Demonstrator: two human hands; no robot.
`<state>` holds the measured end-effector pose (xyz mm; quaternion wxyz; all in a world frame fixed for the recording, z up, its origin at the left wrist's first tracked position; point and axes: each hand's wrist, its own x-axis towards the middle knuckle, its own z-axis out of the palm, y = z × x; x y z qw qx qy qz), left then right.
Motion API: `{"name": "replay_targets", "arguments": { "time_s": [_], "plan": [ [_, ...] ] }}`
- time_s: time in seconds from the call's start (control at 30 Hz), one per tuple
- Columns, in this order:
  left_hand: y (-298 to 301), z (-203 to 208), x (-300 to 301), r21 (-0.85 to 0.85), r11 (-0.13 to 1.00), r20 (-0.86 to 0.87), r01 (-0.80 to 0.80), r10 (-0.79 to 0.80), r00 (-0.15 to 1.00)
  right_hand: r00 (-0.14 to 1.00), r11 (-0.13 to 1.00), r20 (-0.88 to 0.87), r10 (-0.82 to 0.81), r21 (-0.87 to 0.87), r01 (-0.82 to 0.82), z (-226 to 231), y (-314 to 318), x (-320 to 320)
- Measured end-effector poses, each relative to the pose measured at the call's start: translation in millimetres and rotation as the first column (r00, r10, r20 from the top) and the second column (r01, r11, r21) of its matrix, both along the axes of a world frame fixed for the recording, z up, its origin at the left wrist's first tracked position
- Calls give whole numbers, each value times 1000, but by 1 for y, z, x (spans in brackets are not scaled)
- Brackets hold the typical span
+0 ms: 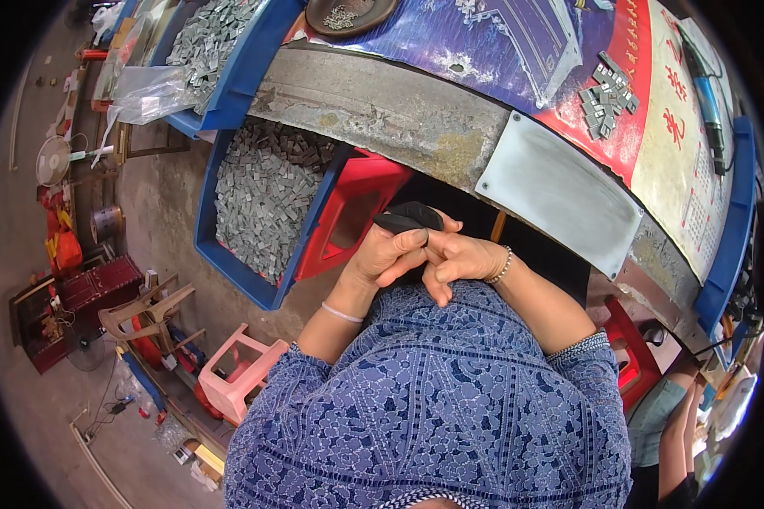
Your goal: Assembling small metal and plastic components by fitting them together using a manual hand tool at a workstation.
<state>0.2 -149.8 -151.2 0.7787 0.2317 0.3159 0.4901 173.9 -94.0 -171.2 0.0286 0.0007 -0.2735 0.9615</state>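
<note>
My two hands meet in front of my body, just short of the workbench edge. A soft black piece point(409, 218), perhaps cloth or rubber, sticks out above the joined fingers. My left hand point(389, 257) is closed on it, the thumb pressed along its lower edge. The fingers of my right hand point(467, 256) are bent and press against the left hand and the black piece. Whether the piece is pulled over some fingers or only held, I cannot tell.
A blue crate point(204, 242) of small grey metal parts point(263, 204) stands left, beside a red stool point(348, 220). On the bench lie a metal plate point(560, 193), a cluster of metal parts point(607, 97), a round dish point(348, 19) and a blue-bodied electric screwdriver point(709, 106). Someone's legs point(675, 416) show at right.
</note>
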Motion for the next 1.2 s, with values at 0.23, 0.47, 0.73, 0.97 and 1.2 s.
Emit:
{"name": "replay_targets", "arguments": {
  "time_s": [0.23, 0.47, 0.73, 0.97, 1.2],
  "plan": [
    [-2, -2, -14, 43, 999, -77, 20, -17, 997, 970, 935, 234, -67, 354, -21, 23, 2, -9],
    [1, -7, -19, 9, 1000, -77, -14, 15, 997, 959, 822, 222, -176, 570, 19, 22, 4, -10],
    [-1, 4, -6, -129, 990, -229, -58, 27, 973, 929, 416, 116, -353, 908, 45, 16, -2, -10],
    [-3, 12, -4, -88, 995, -337, 53, -80, 938, 845, 90, -105, -524, 980, 178, -5, -24, -14],
    [1, 12, 2, 56, 979, -395, 194, -157, 905, 825, 208, 68, -561, 976, 61, 6, -33, -14]
  ]
}}
